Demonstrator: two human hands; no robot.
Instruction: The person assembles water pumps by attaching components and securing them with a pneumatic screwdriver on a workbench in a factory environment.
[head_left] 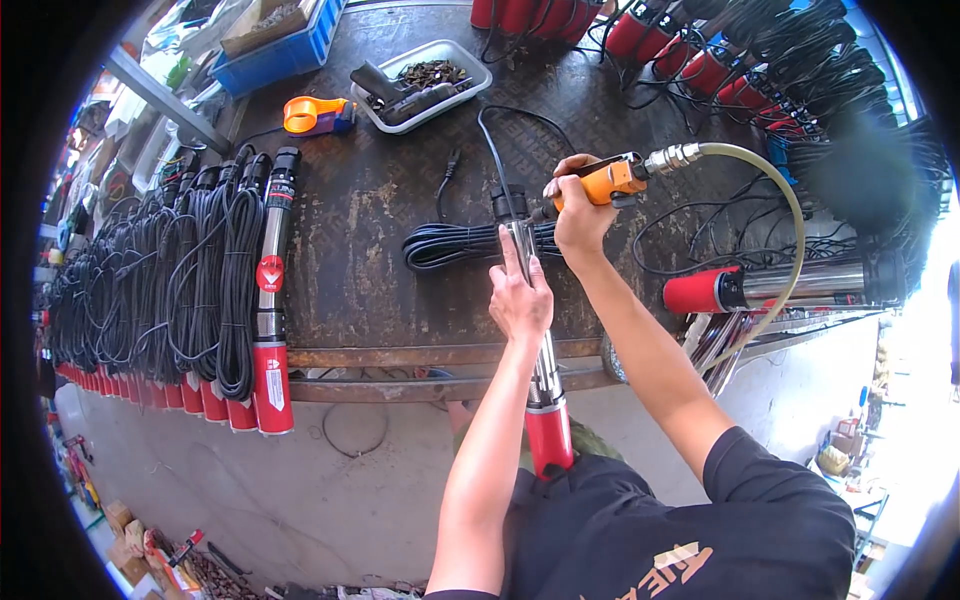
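Observation:
My left hand (521, 300) is wrapped round the steel tube of a slim submersible pump (545, 378), its index finger stretched along the tube. The pump lies across the table's front edge, its black top end over the table and its red end against my body. In my right hand (580, 220) is an orange air-powered driver (612, 182), fed by a pale hose (801, 225). The driver's nose points left at the pump's top end; whether it touches a screw there cannot be made out. Under the pump lies a coiled black cable (445, 247).
Several red-ended pumps with bundled cables (150, 280) stand in a row at left; more red pumps (740, 95) line the far right. A white tray of small metal parts (440, 75), an orange tape dispenser (305, 115) and a blue crate (275, 65) sit at the back of the worn table (350, 270).

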